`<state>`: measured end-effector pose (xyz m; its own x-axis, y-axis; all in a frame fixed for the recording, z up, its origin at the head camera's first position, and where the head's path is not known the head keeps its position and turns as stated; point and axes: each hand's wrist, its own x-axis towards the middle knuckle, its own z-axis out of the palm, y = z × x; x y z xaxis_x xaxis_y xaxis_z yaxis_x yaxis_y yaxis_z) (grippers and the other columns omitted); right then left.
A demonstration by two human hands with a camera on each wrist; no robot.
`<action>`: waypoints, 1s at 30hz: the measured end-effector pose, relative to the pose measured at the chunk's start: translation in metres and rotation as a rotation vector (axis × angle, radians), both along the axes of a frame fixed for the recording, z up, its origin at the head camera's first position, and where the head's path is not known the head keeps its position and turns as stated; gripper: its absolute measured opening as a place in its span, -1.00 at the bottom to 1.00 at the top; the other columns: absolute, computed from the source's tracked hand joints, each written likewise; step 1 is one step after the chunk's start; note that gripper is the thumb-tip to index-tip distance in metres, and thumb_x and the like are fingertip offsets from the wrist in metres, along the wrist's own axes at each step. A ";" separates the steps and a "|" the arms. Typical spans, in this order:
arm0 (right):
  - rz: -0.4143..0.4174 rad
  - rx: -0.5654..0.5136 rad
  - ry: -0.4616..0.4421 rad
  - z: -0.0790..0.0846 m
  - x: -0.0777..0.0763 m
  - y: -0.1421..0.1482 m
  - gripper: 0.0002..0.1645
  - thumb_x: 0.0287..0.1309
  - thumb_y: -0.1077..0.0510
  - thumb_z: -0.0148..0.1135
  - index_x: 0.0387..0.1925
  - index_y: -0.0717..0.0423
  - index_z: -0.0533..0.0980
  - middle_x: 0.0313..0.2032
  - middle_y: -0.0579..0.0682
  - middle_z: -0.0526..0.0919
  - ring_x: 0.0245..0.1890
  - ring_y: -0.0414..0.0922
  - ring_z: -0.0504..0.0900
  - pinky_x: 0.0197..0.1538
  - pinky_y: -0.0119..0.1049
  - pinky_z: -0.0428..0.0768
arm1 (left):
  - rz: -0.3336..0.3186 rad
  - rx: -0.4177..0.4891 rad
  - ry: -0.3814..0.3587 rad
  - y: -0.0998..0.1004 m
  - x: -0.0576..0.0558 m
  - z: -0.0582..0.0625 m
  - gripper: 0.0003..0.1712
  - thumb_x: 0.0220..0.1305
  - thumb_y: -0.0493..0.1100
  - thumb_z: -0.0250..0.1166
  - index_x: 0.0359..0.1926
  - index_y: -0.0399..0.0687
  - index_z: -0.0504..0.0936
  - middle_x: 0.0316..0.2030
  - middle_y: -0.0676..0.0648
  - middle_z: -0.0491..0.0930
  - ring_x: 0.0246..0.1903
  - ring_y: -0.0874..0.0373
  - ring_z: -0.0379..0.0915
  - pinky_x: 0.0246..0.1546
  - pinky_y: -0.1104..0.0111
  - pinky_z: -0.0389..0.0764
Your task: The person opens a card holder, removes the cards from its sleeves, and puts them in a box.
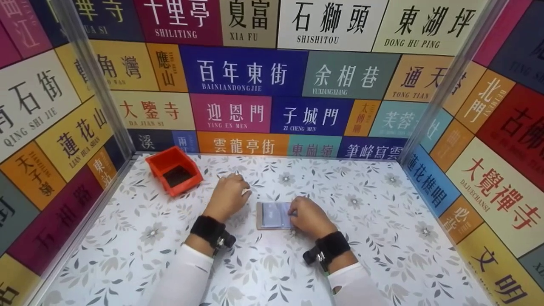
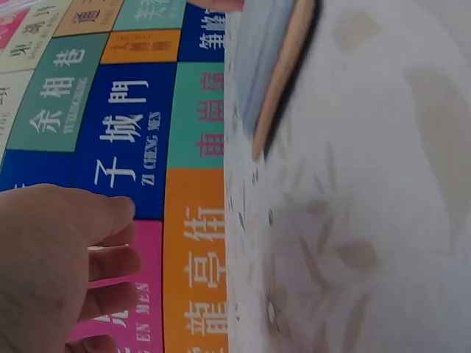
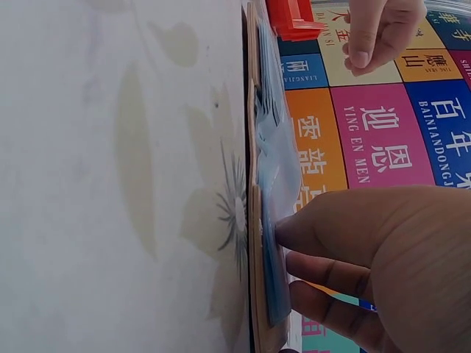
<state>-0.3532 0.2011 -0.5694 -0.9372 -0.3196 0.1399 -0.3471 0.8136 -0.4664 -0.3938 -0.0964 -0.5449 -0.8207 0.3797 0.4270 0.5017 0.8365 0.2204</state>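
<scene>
- So, a brown card holder [image 1: 272,215] is laid open flat in the middle of the table [image 1: 369,259], roughly between the two hands, with clear plastic pages [image 3: 281,173] inside.
- The right hand [image 1: 310,216] is set at the holder's right side. One of the clear pages is pinched there by thumb and fingers, and it's bowed up a bit near the fold, as seen from the right wrist.
- The left hand [image 1: 229,195] is held just off the holder's left side, fingers loosely bent, and nothing can be seen gripped in it.
- A red-orange bin [image 1: 185,185] is parked at the back left, near the left hand but apart from it. Something dark is seen at its bottom, though what it is can't be made out.
- A white floral pattern is spread over the whole tabletop.
- Black straps [image 1: 208,229] are worn on both wrists, below white shirt sleeves [image 1: 182,272].
- The table is boxed in by sign-covered walls [image 1: 250,70], all bright blocks with Chinese place names.
</scene>
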 end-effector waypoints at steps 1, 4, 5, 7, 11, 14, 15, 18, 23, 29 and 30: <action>-0.003 -0.001 0.001 0.000 0.000 0.000 -0.90 0.19 0.30 0.54 -0.24 0.12 0.83 0.01 0.06 0.78 0.09 0.11 0.77 0.32 0.05 0.73 | -0.026 0.001 -0.040 0.005 0.003 0.001 -0.76 0.50 -0.06 0.52 0.01 -0.10 0.92 -0.06 -0.15 0.80 0.07 -0.18 0.72 0.20 -0.12 0.68; -0.010 0.003 0.001 0.000 0.000 0.000 -0.91 0.21 0.28 0.56 -0.23 0.12 0.83 0.02 0.06 0.78 0.10 0.11 0.77 0.32 0.05 0.73 | -0.089 0.016 -0.163 0.018 0.009 0.003 -0.73 0.52 -0.04 0.51 0.07 -0.06 0.91 0.02 -0.11 0.81 0.16 -0.14 0.74 0.31 -0.07 0.69; -0.009 0.006 0.005 0.000 0.000 0.000 -0.92 0.21 0.28 0.56 -0.24 0.12 0.83 0.01 0.06 0.78 0.10 0.11 0.77 0.32 0.05 0.73 | -0.108 0.022 -0.195 0.022 0.011 0.002 -0.73 0.52 -0.04 0.52 0.09 -0.06 0.91 0.05 -0.10 0.81 0.18 -0.14 0.74 0.34 -0.05 0.70; -0.007 0.008 0.007 -0.001 0.000 0.000 -0.91 0.21 0.28 0.57 -0.24 0.11 0.83 0.00 0.06 0.78 0.10 0.11 0.77 0.32 0.06 0.73 | -0.133 0.032 -0.249 0.028 0.014 0.000 -0.72 0.52 -0.05 0.51 0.11 -0.05 0.90 0.09 -0.08 0.80 0.22 -0.12 0.74 0.37 -0.02 0.69; -0.003 0.007 0.006 -0.001 -0.001 0.000 -0.90 0.21 0.29 0.55 -0.23 0.10 0.84 0.02 0.06 0.79 0.14 0.13 0.78 0.34 0.05 0.72 | -0.172 0.027 -0.290 0.037 0.019 -0.005 -0.71 0.51 -0.04 0.51 0.13 -0.04 0.90 0.08 -0.04 0.75 0.17 -0.07 0.73 0.31 0.02 0.71; 0.006 0.017 0.004 -0.001 -0.002 0.000 -0.88 0.20 0.30 0.52 -0.23 0.10 0.84 0.01 0.04 0.79 0.13 0.12 0.77 0.33 0.04 0.72 | -0.192 -0.001 -0.314 0.041 0.025 -0.007 -0.68 0.48 -0.03 0.53 0.15 -0.02 0.89 0.09 -0.02 0.72 0.12 -0.04 0.73 0.24 0.04 0.74; 0.008 0.021 0.005 0.000 -0.002 0.000 -0.88 0.20 0.30 0.52 -0.23 0.09 0.83 0.00 0.04 0.78 0.13 0.12 0.77 0.31 0.04 0.73 | -0.193 -0.015 -0.325 0.042 0.026 -0.007 -0.67 0.47 -0.03 0.55 0.16 0.00 0.89 0.11 -0.02 0.71 0.12 -0.03 0.73 0.23 0.04 0.74; 0.010 0.033 0.017 0.000 -0.002 0.000 -0.88 0.19 0.30 0.52 -0.24 0.08 0.83 -0.04 0.01 0.77 0.06 0.09 0.76 0.27 0.03 0.74 | -0.215 -0.042 -0.329 0.043 0.029 -0.008 -0.66 0.42 -0.03 0.59 0.13 0.00 0.88 0.14 -0.03 0.72 0.13 -0.05 0.73 0.22 0.02 0.75; 0.007 0.037 0.022 -0.001 -0.002 0.000 -0.89 0.19 0.29 0.53 -0.24 0.07 0.83 -0.04 0.01 0.77 0.06 0.08 0.77 0.26 0.02 0.74 | -0.220 -0.061 -0.318 0.042 0.031 -0.010 -0.63 0.36 -0.02 0.63 0.11 -0.03 0.88 0.15 -0.04 0.73 0.13 -0.05 0.72 0.23 0.03 0.74; 0.004 0.034 0.008 -0.002 -0.002 0.000 -0.88 0.18 0.29 0.53 -0.24 0.07 0.83 -0.05 0.01 0.77 0.04 0.08 0.77 0.25 0.02 0.75 | -0.238 -0.051 -0.341 0.039 0.031 -0.012 -0.72 0.38 -0.09 0.60 0.04 -0.08 0.87 0.11 -0.11 0.78 0.08 -0.04 0.72 0.23 0.05 0.74; 0.007 0.034 0.008 -0.002 -0.002 0.000 -0.87 0.18 0.29 0.52 -0.24 0.08 0.84 -0.05 0.01 0.77 0.04 0.08 0.77 0.26 0.02 0.75 | -0.241 -0.044 -0.350 0.039 0.031 -0.012 -0.73 0.38 -0.11 0.60 0.03 -0.09 0.87 0.10 -0.11 0.79 0.07 -0.04 0.73 0.23 0.05 0.74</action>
<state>-0.3557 0.2007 -0.5712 -0.9337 -0.3310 0.1364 -0.3566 0.8264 -0.4357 -0.3629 -0.0575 -0.5566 -0.7988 0.5899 0.1178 0.5852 0.7168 0.3790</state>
